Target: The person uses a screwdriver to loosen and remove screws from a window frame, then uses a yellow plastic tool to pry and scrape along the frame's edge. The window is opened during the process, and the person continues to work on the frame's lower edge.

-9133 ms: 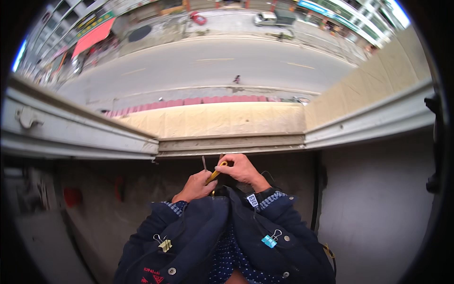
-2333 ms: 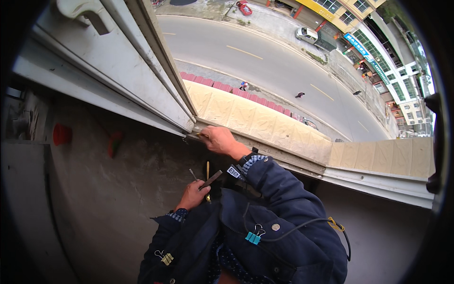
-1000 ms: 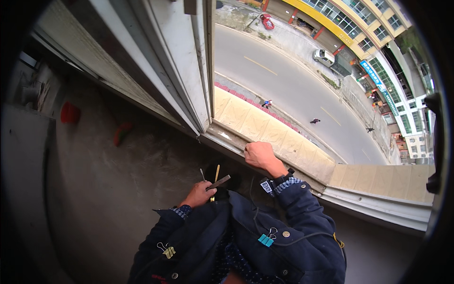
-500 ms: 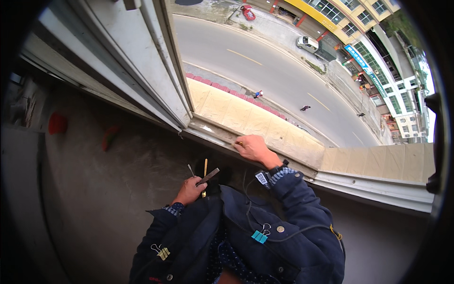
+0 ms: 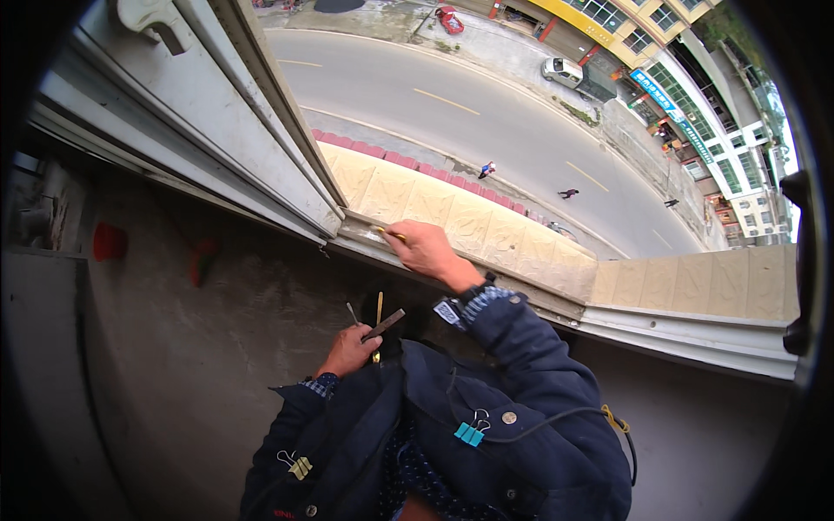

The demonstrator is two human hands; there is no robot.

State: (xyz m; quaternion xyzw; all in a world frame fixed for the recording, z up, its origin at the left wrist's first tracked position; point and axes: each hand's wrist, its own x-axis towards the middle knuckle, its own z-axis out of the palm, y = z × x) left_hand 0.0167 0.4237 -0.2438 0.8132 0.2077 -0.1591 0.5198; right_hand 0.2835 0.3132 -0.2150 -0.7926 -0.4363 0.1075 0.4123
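My left hand (image 5: 347,351) is closed around several slim tools in front of my jacket. A flat dark metal bar (image 5: 385,324) points up and right from it, a narrow yellow strip (image 5: 380,306) stands upright, and a thin metal rod (image 5: 351,309) sticks out at the left. My right hand (image 5: 430,253) is over the window's lower track (image 5: 543,301), close to the edge of the white sash (image 5: 248,130). Its fingers pinch a small yellow piece (image 5: 396,235), mostly hidden, whose kind I cannot make out. White residue lies on the track near the fingertips.
A cream tiled ledge (image 5: 452,207) runs outside the open window, with a street (image 5: 486,122) far below. At left are two red objects (image 5: 109,241) in the dim room. A black cable (image 5: 556,424) and a teal binder clip (image 5: 470,432) hang on my jacket.
My right hand has slid left along the track toward the sash, with the small piece in its fingers. My left hand has barely moved. The view has shifted slightly.
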